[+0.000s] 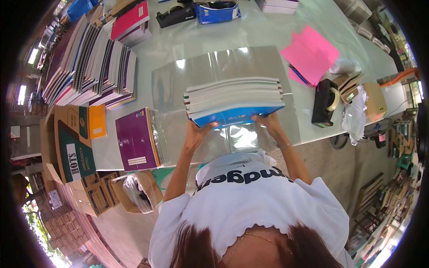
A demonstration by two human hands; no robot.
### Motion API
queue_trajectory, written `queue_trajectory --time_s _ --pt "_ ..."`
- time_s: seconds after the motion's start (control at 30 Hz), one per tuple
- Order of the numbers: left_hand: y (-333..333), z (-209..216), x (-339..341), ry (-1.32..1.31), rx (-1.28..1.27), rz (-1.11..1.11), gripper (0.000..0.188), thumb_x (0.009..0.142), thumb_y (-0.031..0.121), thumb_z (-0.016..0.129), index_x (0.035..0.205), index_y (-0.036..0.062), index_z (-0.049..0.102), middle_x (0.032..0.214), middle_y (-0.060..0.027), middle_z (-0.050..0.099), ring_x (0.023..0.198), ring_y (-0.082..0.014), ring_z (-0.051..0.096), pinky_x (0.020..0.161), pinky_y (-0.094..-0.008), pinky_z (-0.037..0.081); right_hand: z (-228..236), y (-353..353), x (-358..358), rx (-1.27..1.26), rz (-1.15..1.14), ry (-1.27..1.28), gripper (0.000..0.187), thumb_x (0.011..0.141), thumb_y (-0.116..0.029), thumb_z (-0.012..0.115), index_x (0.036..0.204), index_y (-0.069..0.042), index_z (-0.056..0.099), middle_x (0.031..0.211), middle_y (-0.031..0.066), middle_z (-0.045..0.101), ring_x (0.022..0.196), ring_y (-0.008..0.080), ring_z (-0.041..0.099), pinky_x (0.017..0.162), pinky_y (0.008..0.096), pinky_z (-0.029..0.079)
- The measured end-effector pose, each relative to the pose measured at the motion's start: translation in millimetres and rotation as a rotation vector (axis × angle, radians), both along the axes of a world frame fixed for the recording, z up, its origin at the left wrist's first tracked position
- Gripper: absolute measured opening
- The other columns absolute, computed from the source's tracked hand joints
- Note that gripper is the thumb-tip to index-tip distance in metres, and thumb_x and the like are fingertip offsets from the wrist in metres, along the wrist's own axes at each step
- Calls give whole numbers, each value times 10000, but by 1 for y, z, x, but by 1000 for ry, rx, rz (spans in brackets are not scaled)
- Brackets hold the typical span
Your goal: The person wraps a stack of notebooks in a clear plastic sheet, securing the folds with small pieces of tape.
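Note:
A thick stack of notebooks [234,100] with a blue cover facing me is gripped between my two hands over the table. My left hand [199,132] closes on its lower left corner, thumb on the blue cover. At the lower right corner, my right hand [269,122] holds it in the same way. The other fingers of both hands are hidden beneath the stack. Under it lies a clear plastic sheet [172,85], spread flat and shiny. Left of the sheet sits a pile of purple spiral notebooks [136,138].
Many notebooks [91,62] stand in a row at the far left, beside an open carton [73,147]. A black tape dispenser [325,102], pink paper sheets [310,53] and pens [298,75] lie to the right. Another tape dispenser [175,16] and a blue pouch [217,12] are at the back.

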State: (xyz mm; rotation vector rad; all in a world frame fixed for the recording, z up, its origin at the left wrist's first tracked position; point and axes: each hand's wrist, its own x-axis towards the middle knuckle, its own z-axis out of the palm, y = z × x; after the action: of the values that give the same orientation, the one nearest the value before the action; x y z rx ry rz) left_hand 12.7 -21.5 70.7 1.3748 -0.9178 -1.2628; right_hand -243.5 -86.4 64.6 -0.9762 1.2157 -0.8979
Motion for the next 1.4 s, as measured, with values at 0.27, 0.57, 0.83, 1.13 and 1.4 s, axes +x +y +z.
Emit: queue_trajectory --time_s 0.27,0.57,0.83,1.13,1.4 --pt "20 -20 13 -27 32 -279 761 617 53 845 1260 14 440 1141 -94 596 1017 -181 576 891 -334 476 -59 9 -21 72 212 31 485 666 -44 766 1112 6 584 1061 105 626 981 206 575 875 352 473" --pt "26 -19 -5 -50 -144 -50 771 655 41 814 1311 35 409 1379 -122 404 1208 -221 446 997 -356 394 -71 20 -25 -467 128 205 340 745 -23 665 1068 35 575 970 105 633 911 222 590 793 342 487" --pt "49 -34 -5 -200 -23 -91 697 705 0 747 1294 31 376 1219 -97 483 1126 -223 475 979 -353 397 -86 17 -50 3 292 203 595 823 -173 642 1340 15 414 1378 176 414 1295 284 355 1079 367 281" --pt "52 -58 6 -352 78 -306 414 803 98 645 1198 18 552 1232 -157 548 1123 -309 510 967 -361 403 -36 16 -42 -166 459 610 550 848 -229 628 1307 13 445 1317 168 484 1224 285 434 1038 376 338" --pt "56 -69 14 -423 -21 16 317 735 69 719 1023 -27 628 1066 -149 645 986 -240 601 854 -343 473 -13 6 -37 -84 488 252 396 797 -78 689 1165 -2 565 968 72 651 910 173 595 777 292 504"
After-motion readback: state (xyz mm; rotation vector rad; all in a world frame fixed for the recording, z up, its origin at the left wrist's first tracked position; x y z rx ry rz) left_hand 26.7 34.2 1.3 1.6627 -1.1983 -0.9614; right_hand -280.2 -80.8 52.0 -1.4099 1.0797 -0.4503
